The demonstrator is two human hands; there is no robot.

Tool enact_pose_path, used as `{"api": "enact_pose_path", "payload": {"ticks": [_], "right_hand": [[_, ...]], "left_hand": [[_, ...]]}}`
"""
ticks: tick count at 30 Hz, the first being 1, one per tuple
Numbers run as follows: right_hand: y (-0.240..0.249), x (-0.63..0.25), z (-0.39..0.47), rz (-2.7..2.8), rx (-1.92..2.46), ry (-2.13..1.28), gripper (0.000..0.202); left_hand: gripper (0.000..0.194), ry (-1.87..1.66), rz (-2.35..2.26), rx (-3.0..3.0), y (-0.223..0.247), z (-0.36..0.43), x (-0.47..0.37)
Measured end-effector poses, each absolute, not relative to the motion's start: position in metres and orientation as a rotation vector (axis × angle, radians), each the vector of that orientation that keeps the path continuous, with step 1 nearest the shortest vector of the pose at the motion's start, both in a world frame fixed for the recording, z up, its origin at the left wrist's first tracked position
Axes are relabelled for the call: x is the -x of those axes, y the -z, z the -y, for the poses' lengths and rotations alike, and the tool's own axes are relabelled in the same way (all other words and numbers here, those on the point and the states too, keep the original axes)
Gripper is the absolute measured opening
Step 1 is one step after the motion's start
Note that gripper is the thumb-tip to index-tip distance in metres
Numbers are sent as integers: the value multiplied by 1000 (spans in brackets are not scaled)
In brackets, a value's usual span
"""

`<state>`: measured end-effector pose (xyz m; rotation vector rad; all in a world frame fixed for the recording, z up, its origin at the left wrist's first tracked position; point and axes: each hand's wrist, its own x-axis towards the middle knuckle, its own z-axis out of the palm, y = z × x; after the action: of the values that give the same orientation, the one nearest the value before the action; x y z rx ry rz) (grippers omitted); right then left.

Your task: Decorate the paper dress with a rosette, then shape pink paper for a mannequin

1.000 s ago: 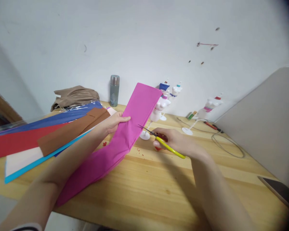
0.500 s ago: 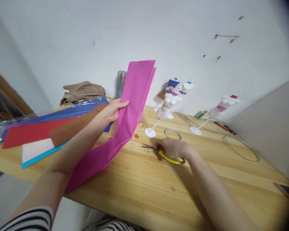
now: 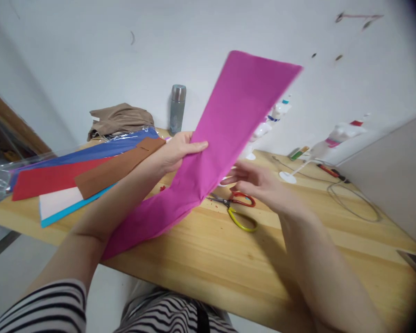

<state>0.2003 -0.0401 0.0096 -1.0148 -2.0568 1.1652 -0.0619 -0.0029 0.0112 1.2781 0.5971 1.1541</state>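
A long magenta sheet (image 3: 239, 101), folded over, is pinched near its middle by my left hand (image 3: 180, 150), thumb on its front. Its upper part stands up and leans right; the lower part trails to the table's front edge. My right hand (image 3: 254, 180) has its fingers apart and holds nothing, just above the scissors. The scissors, with one red and one yellow handle (image 3: 242, 221), lie on the wooden table (image 3: 222, 259), their tips partly behind the sheet.
Red (image 3: 55, 179), brown (image 3: 118, 169) and blue sheets lie at the left. Behind are a brown cloth (image 3: 121, 120) and a steel flask (image 3: 178, 111). Small white mannequins (image 3: 339, 136) stand at the back right, beside a grey cable (image 3: 360, 203).
My right hand has let go of the scissors, which now lie on the table. The magenta sheet's upper part has swung right and faces me more broadly. The view has shifted slightly.
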Motion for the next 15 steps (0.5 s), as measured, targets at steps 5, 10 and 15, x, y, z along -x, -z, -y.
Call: {"api": "enact_pose_path", "payload": {"ticks": [5, 10, 15], "right_hand": [[-20, -188, 62, 1549, 1136, -1179, 67], [-17, -188, 61, 1365, 1307, -996, 61], [-25, -198, 71, 1343, 1352, -884, 70]], "left_hand": [[32, -872, -679, -1577, -5, 22, 37], [53, -905, -828, -1754, -13, 13, 53], [16, -726, -1406, -2142, -30, 9, 114]]}}
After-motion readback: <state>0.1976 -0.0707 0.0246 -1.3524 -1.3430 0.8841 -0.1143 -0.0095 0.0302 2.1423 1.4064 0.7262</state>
